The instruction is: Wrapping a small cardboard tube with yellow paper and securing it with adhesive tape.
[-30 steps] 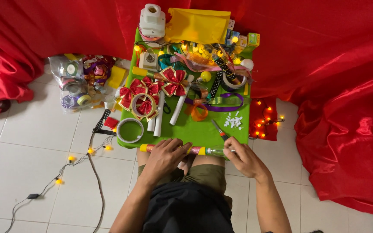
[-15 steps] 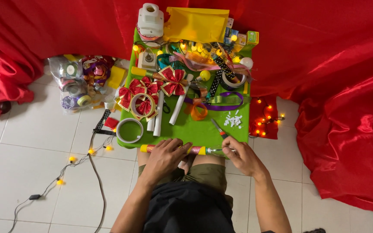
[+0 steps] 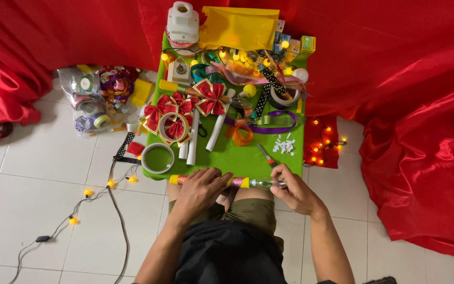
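My left hand (image 3: 199, 190) and right hand (image 3: 293, 190) grip a yellow-capped stick (image 3: 227, 181), six o'clock on the green table (image 3: 237, 155).

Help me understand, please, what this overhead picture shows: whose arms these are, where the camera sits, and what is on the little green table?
There is no machine here. The view comes from a camera worn on a person's head, looking straight down, so the two bare arms at the bottom are that person's own. They sit on a tiled floor at a small green table, with red cloth draped around it. The left hand and the right hand both grip a long stick wrapped in glittery ribbon, held along the table's near edge. On the table lie red and gold bows, a roll of tape, white tubes, loose ribbons, small lit bulbs and a yellow sheet. A string of lights trails over the floor on the left.
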